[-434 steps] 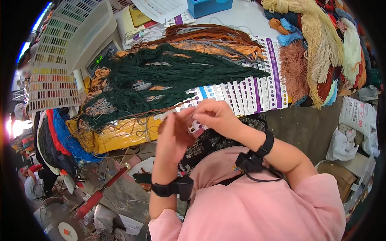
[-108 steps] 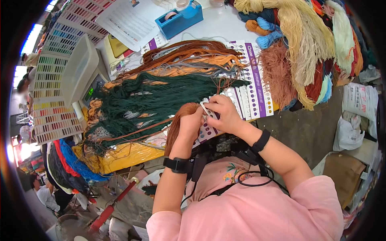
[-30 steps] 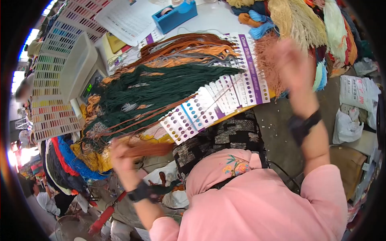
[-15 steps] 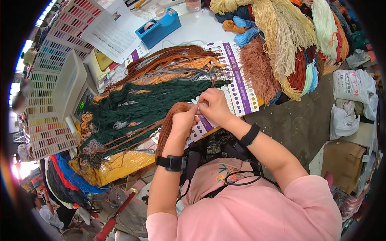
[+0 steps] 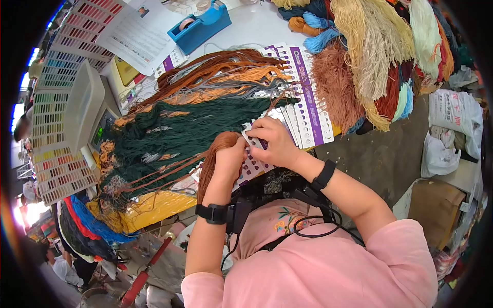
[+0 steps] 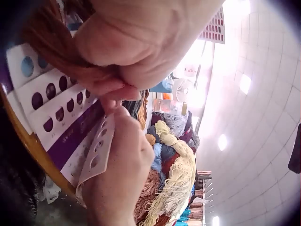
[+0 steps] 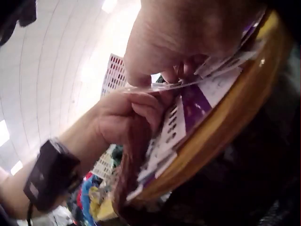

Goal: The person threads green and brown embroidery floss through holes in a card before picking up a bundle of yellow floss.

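At the left, a colour chart (image 5: 61, 97) is standing beside a scale (image 5: 84, 105). To its right, green yarn (image 5: 179, 126) is lying with its right end over a row of cards (image 5: 307, 92). Brown yarn (image 5: 209, 167) is hanging over the left hand (image 5: 229, 159), which is gripping it in curled fingers; loose strands are trailing leftward across the green yarn. Close against it, the right hand (image 5: 280, 145) is pinching a punched card (image 6: 95, 148). At the far right, yarn hanks (image 5: 354, 46) are lying beside the cards.
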The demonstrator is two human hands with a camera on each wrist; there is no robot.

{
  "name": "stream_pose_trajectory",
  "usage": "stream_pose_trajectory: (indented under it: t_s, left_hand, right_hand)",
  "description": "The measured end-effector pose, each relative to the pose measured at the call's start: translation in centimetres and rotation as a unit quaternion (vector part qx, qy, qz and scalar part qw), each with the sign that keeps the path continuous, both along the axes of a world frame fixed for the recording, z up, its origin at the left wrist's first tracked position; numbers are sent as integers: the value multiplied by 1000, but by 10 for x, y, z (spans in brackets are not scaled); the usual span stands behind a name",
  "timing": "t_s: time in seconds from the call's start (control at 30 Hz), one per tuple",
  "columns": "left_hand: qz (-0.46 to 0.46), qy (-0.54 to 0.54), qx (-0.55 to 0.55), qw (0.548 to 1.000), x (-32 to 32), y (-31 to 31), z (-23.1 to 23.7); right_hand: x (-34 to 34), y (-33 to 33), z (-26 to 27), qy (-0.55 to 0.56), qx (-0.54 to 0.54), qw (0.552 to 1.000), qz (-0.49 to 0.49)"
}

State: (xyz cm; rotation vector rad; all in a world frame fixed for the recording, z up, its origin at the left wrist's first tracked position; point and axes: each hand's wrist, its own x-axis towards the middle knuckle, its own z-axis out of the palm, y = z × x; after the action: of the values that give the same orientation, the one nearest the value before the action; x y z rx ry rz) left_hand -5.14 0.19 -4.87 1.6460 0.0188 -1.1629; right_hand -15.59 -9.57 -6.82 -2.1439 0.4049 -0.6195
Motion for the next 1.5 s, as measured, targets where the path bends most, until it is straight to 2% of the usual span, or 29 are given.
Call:
stream_pose_trajectory:
  t_s: [0.03,0.1,0.17,0.27,0.3,0.33,0.4,0.43,0.5,0.53,0.57,0.6,0.63,0.67,0.7,0.8,0.87,0.93,1.0,1.07,1.13,1.17,1.27,1.3,1.4,1.5]
  left_hand:
    - [-6,-21,9,1000,-1,1,2]
    - [88,129,-93,983,10,14,11]
    - [149,298,-175,927,26,26,26]
    - [57,360,-295,883,34,34,24]
    - [-11,352,-288,890,32,27,18]
    - [-71,229,-179,954,25,16,20]
    - [-139,68,-13,988,6,-1,21]
    - [-197,-36,-31,979,9,-2,26]
    - [-152,-98,39,983,33,19,54]
    - [-66,-63,62,994,50,32,77]
    - [-25,-69,36,997,81,62,85]
    - [61,-43,-52,996,120,104,87]
    - [150,53,-192,968,161,146,87]
    - [279,-5,-151,948,187,181,83]
    - [326,16,-242,914,227,245,65]
    - [345,-22,-189,919,191,248,85]
    - [239,-3,-172,956,117,183,97]
    - [156,-41,-90,983,69,134,88]
    - [55,-32,-128,990,45,102,72]
    - [-25,-63,-115,991,23,74,67]
    - [-154,-149,-176,961,7,55,68]
    - [-218,-212,-220,927,1,50,60]
    - [-281,-367,-222,859,-19,40,44]
    - [-304,-448,-202,817,-20,36,41]
    - [-303,-511,-206,777,-29,30,21]
    - [-282,-498,-234,786,-24,29,14]
  right_hand:
    - [0,3,4,-5,-18,999,-27]
    - [1,4,0,14,-25,999,-22]
    - [1,3,-1,7,-26,999,-28]
    - [3,-1,-8,-40,9,999,-11]
    - [4,-2,-4,-71,52,996,-26]
    - [5,-2,-4,-76,102,992,-28]
    - [5,-3,-5,-83,199,976,-36]
    - [5,-5,-6,-65,117,991,-16]
    - [4,4,-2,-12,-10,999,-41]
    - [5,7,1,14,-73,996,-53]
    - [6,8,-2,36,-83,995,-47]
    - [6,9,-2,39,-81,994,-55]
    - [8,11,-1,40,-78,994,-61]
    - [10,12,-1,39,-75,994,-65]
    - [11,13,-2,30,-84,994,-66]
    - [10,12,1,37,-102,993,-41]
    - [11,13,1,32,-107,993,-40]
    - [10,13,2,38,-116,992,-38]
    - [11,14,-2,28,-123,991,-35]
    - [9,14,-1,28,-126,991,-39]
    - [9,14,0,48,-127,990,-38]
    - [8,15,-1,59,-125,990,-37]
    - [9,16,-5,46,-142,988,-47]
    - [10,15,-9,57,-157,985,-48]
    - [12,12,-17,59,-174,982,-48]
    - [12,12,-14,71,-158,984,-52]
